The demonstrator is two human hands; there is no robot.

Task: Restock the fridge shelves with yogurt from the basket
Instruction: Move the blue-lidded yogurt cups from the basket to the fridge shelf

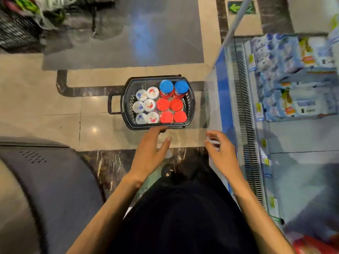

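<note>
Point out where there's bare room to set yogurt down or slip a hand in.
Bare fridge shelf, nearer than the blue-and-white packs. Bare floor tile between the basket, the left hand and the right hand. Inside the basket it is crowded: lids touch, with only slim gaps along the side walls.

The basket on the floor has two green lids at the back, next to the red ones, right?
Not quite. The head view shows two blue lids, not green, at the back of the basket on the floor, next to the red lids.
</note>
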